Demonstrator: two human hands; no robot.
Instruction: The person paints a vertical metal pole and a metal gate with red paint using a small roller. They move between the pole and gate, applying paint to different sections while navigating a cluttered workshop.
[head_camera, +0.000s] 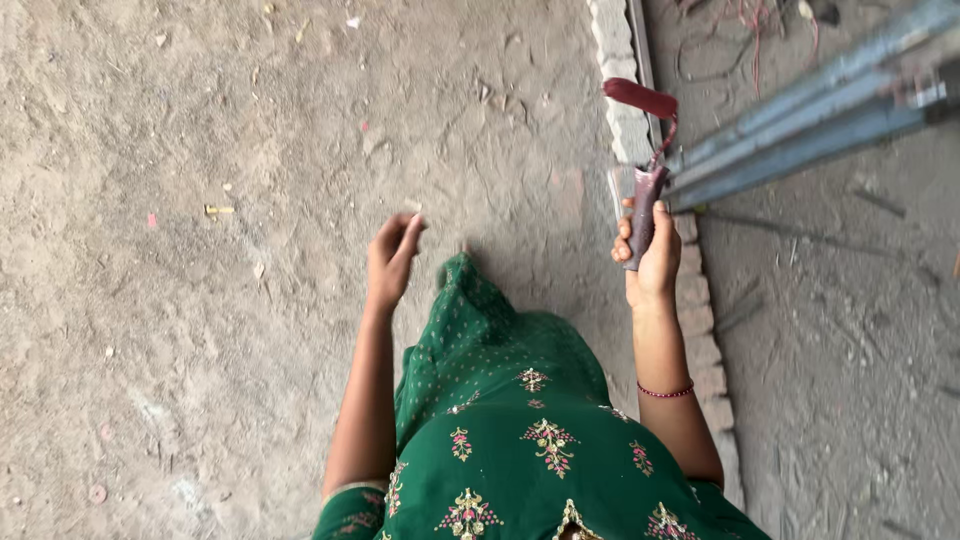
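Gripping paint roller in right hand, left hand apart

roller handle: lower part hidden inside my right hand
steel bars: cut off by the right edge
left hand: fingertips blurred

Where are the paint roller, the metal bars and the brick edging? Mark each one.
paint roller (645, 205): head view, on its dark red handle above the right hand.
metal bars (800, 130): head view, mid-length of the grey bars.
brick edging (700, 300): head view, a brick's top.
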